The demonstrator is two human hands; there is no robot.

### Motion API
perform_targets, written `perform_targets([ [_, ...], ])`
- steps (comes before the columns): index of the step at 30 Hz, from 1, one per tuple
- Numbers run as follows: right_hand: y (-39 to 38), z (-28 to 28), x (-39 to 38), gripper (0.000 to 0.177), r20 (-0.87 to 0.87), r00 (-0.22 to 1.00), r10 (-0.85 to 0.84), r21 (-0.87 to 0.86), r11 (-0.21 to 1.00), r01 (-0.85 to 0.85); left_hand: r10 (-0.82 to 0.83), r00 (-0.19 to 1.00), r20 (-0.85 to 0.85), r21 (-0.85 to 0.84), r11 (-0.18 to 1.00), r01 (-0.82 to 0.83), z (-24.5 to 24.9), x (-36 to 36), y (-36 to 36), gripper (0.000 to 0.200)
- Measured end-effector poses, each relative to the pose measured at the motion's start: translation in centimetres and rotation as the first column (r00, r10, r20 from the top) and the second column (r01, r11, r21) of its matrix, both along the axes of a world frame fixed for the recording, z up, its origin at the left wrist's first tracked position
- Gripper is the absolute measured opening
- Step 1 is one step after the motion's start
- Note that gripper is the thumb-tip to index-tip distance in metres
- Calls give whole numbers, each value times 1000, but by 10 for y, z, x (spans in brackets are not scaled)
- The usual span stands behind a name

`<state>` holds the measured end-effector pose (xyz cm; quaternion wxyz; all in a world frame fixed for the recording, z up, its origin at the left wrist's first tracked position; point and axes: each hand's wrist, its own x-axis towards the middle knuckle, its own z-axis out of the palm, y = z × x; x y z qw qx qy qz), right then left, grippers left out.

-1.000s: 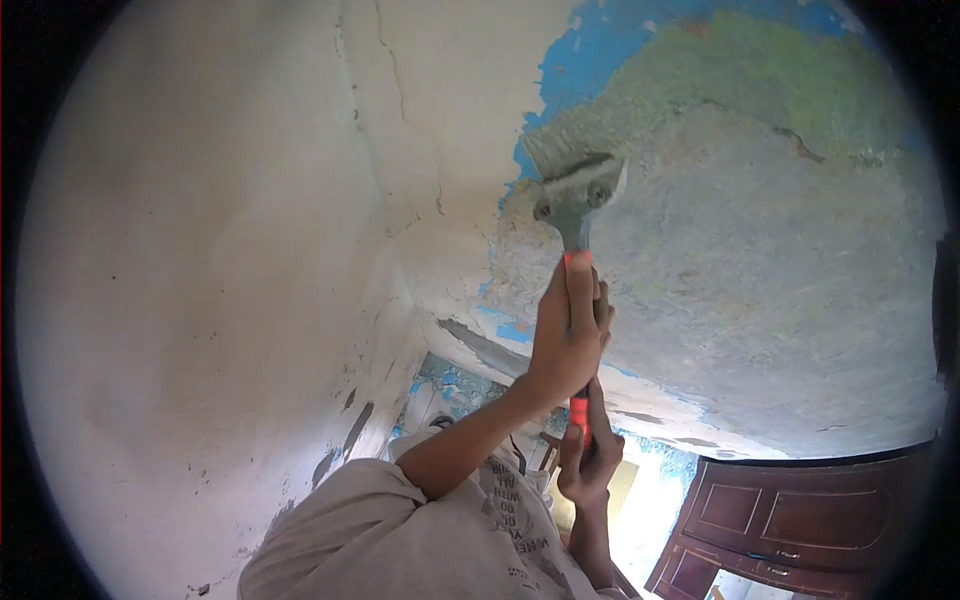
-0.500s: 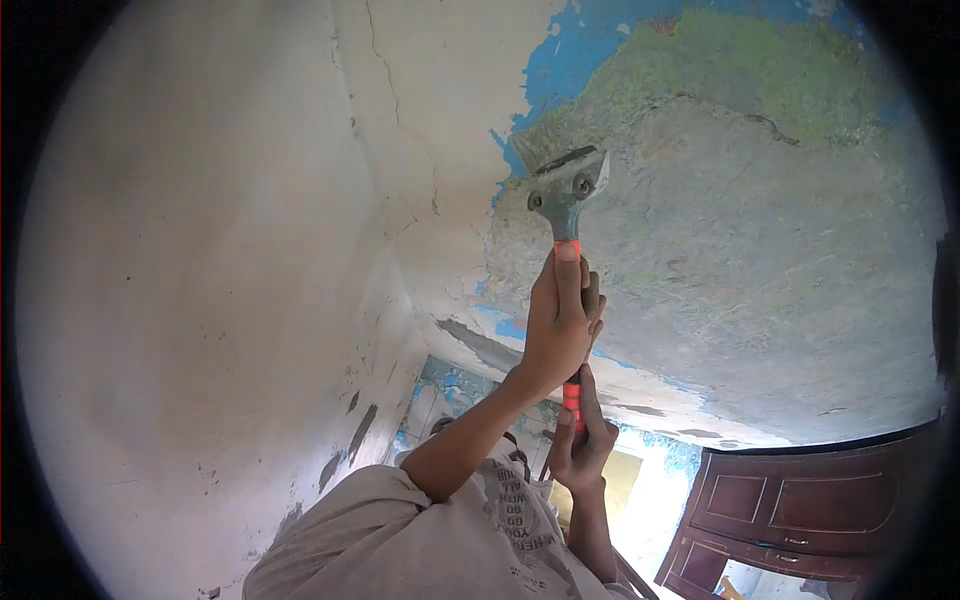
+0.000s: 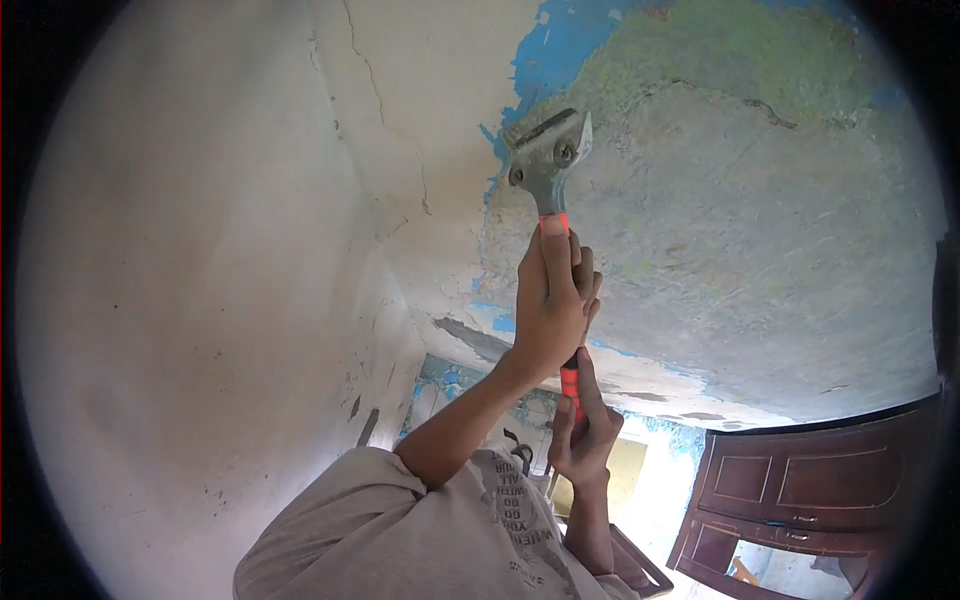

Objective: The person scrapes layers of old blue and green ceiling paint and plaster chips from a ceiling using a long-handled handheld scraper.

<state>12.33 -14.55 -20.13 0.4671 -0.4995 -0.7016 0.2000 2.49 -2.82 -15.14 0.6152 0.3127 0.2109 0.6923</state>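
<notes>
A scraper (image 3: 545, 165) with a wide grey metal head and a red and black handle is held raised, its head over the edge between cream paint and bare grey-green plaster (image 3: 700, 220). My left hand (image 3: 553, 300) is wrapped round the upper handle, thumb lying along it just below the head. Lower down, my right hand (image 3: 585, 435) holds the handle's bottom end, one finger stretched up along it. Whether the blade touches the surface cannot be made out.
A cream wall (image 3: 200, 250) with cracks and chips fills the left side. Blue paint (image 3: 560, 50) borders the plaster at the top. Dark wooden cabinets (image 3: 830, 480) stand at the lower right. My light shirt (image 3: 400, 530) shows at the bottom, near a bright opening.
The scraper and both hands have shifted slightly up and to the left in view. The view itself has shifted a little too. Both hands keep their hold.
</notes>
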Motion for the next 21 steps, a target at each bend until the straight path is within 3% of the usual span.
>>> perform_targets([
  [5, -7, -18, -2, 56, -16, 999, -28, 26, 999, 28, -39, 997, -70, 12, 999, 40, -11, 1, -5, 42],
  [11, -1, -22, -8, 55, -15, 999, -37, 63, 997, 38, -41, 998, -40, -17, 999, 40, 4, -9, -4, 44],
  [14, -9, -23, -6, 55, -26, 998, -52, 5, 999, 52, -80, 994, -71, -38, 996, 77, -7, -4, -8, 44],
  [17, -4, -29, -9, 54, -41, 998, -48, 80, 995, 52, -62, 995, -78, -13, 998, 61, -8, -6, -5, 44],
  [21, -9, -25, -7, 53, -56, 997, -55, -27, 998, 54, -55, 995, -85, -52, 997, 50, -4, -5, -5, 44],
])
